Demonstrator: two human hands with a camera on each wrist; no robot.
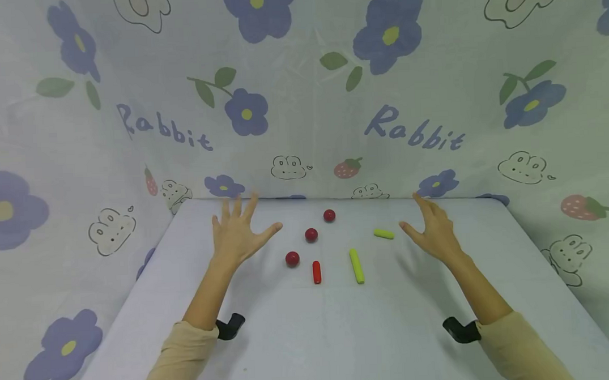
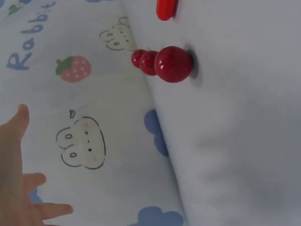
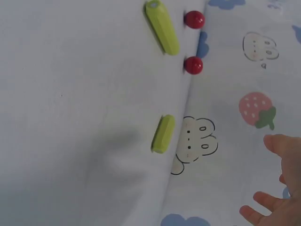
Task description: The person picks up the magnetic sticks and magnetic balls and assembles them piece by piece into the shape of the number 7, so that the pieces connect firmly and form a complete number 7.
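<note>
"Has either hand got hold of anything?"
"No, both are bare. The left hand (image 1: 235, 235) is held over the table (image 1: 382, 334) with its fingers spread, and the right hand (image 1: 435, 232) has its thumb well apart from its fingers"
"Where are the pieces, then?"
"Between the hands. The near ball (image 1: 292, 259) is right of the left hand, with the middle ball (image 1: 311, 235) and far ball (image 1: 329, 215) slanting away beyond it. The short stick (image 1: 384, 233) is just left of the right thumb; the long stick (image 1: 356, 266) and red stick (image 1: 316, 272) lie further in, closer to the person"
"How would you pick one up well?"
"I'd pinch a stick across its narrow width. For a ball, bring thumb and fingers down evenly on both sides; a lopsided touch could roll it away"
</note>
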